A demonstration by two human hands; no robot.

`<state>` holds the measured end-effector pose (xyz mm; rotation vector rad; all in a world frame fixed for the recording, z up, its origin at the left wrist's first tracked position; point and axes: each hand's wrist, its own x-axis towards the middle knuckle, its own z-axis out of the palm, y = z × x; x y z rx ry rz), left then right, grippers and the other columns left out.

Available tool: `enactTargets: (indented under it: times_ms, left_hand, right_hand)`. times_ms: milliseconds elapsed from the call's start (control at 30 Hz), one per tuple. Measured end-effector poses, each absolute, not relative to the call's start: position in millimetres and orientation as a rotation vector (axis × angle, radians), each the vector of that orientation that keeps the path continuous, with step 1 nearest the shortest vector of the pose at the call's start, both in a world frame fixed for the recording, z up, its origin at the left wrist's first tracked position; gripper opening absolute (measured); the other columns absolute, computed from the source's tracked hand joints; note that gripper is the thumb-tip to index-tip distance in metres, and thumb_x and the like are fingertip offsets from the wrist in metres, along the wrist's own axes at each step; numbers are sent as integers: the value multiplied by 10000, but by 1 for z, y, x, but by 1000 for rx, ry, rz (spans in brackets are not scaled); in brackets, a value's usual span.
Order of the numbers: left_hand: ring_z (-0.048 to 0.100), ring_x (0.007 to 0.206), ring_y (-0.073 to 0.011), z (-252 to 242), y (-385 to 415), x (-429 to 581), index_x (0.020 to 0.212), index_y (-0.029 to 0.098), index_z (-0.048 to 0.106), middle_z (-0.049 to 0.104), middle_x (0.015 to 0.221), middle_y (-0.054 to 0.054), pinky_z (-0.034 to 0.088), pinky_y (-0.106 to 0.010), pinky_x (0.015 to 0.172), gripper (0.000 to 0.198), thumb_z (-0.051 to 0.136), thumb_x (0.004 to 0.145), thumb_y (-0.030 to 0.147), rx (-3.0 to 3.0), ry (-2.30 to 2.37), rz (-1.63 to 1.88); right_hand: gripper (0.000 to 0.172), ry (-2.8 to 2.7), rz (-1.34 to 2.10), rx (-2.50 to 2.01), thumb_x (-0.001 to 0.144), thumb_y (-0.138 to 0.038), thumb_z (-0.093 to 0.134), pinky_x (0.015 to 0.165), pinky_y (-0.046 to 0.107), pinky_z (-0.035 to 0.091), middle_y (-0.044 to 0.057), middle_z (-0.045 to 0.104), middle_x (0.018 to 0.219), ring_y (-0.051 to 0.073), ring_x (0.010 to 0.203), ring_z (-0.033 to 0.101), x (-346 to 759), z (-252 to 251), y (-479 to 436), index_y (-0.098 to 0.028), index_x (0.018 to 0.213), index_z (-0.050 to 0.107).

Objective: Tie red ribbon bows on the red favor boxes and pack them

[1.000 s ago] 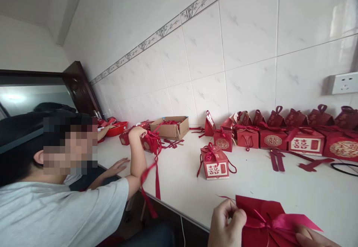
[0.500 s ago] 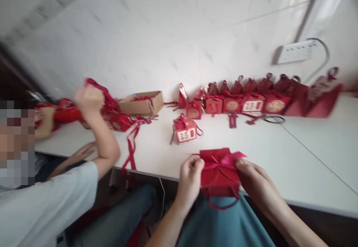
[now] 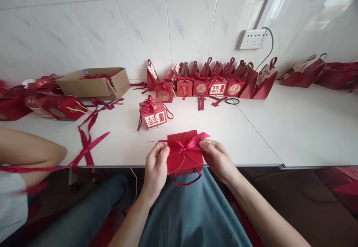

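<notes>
A red gift box (image 3: 187, 163) with interlocking top flaps and a twisted cord handle is in front of me at the table's edge, over my lap. Across its top runs a bright pink-red ribbon (image 3: 192, 142), tied in a knot at the middle. On the box's left side my left hand (image 3: 155, 168) is closed, thumb and fingers pinching the left part of the ribbon. My right hand (image 3: 219, 160) pinches the right part, whose tail sticks out above the fingers. A finished-looking red box (image 3: 153, 116) with a bow and side cords stands just beyond.
Several red boxes (image 3: 201, 86) and taller bags (image 3: 263, 79) line the tiled wall. At the left are a cardboard carton (image 3: 92, 85) with red pieces, loose ribbons (image 3: 89, 148) and a co-worker's arm (image 3: 30, 150). A black ring (image 3: 232, 101) and a power strip (image 3: 253, 39) are at the right.
My view has turned rightward and levelled, so the scene sits further left. The co-worker's raised hand has left the view. Both my hands keep their pinch on the ribbon.
</notes>
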<state>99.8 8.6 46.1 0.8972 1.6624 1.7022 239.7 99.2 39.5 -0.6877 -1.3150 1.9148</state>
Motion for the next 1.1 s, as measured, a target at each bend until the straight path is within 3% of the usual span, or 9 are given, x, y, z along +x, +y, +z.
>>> enactTargets:
  times_ms: [200, 300, 400, 500, 700, 833, 967, 1100]
  left_hand:
    - [292, 528, -100, 52, 6, 89, 572, 201, 347, 291, 560, 48, 286, -226, 506, 309, 525, 777, 348, 1043, 1678, 1587]
    - [423, 581, -119, 52, 9, 76, 621, 190, 445, 430, 599, 28, 359, -235, 558, 269, 535, 776, 392, 1063, 1565, 1553]
    - [567, 698, -161, 48, 16, 65, 807, 180, 544, 587, 738, -8, 450, -270, 667, 269, 560, 772, 446, 944, 1439, 1580]
    - [617, 784, -173, 45, 25, 58, 926, 190, 563, 632, 828, -16, 478, -276, 725, 341, 613, 755, 480, 939, 1425, 1585]
    - [620, 928, -204, 48, 40, 49, 796, 179, 591, 668, 967, -69, 486, -290, 807, 334, 633, 745, 507, 1085, 1328, 1599]
    - [631, 857, -193, 54, 47, 47, 805, 162, 634, 684, 876, -59, 478, -269, 763, 340, 639, 739, 496, 1095, 1349, 1535]
    - [587, 646, -127, 60, 51, 51, 713, 157, 603, 639, 689, 1, 445, -220, 618, 311, 673, 704, 461, 953, 1343, 1473]
    - [559, 591, -114, 61, 54, 56, 647, 155, 566, 603, 620, 20, 412, -208, 568, 302, 711, 646, 420, 838, 1290, 1485]
  right_hand:
    - [389, -1412, 1871, -720, 779, -484, 601, 621, 275, 341, -25, 422, 599, 124, 606, 381, 245, 40, 106, -190, 569, 456]
    - [383, -1408, 1853, -732, 798, -534, 565, 657, 280, 381, -22, 460, 654, 133, 647, 423, 249, 42, 112, -193, 631, 511]
    - [355, -1359, 1870, -829, 785, -554, 590, 680, 275, 404, -16, 505, 740, 142, 722, 471, 250, 41, 119, -203, 746, 554]
    - [323, -1283, 1962, -807, 748, -494, 672, 697, 273, 411, -6, 555, 818, 143, 772, 512, 247, 40, 124, -210, 855, 564]
    - [302, -1318, 1969, -697, 676, -404, 745, 629, 245, 382, -14, 551, 734, 101, 662, 480, 241, 55, 135, -166, 733, 568]
    - [321, -1390, 1853, -859, 671, -415, 732, 619, 244, 385, -8, 574, 771, 127, 724, 529, 238, 61, 139, -186, 806, 551]
    - [505, -1295, 1974, -851, 612, -375, 779, 599, 250, 395, -27, 612, 729, 133, 663, 563, 235, 56, 142, -218, 997, 492]
    - [495, -1293, 1953, -734, 558, -336, 814, 556, 235, 377, -43, 597, 668, 94, 553, 525, 233, 63, 150, -192, 929, 518]
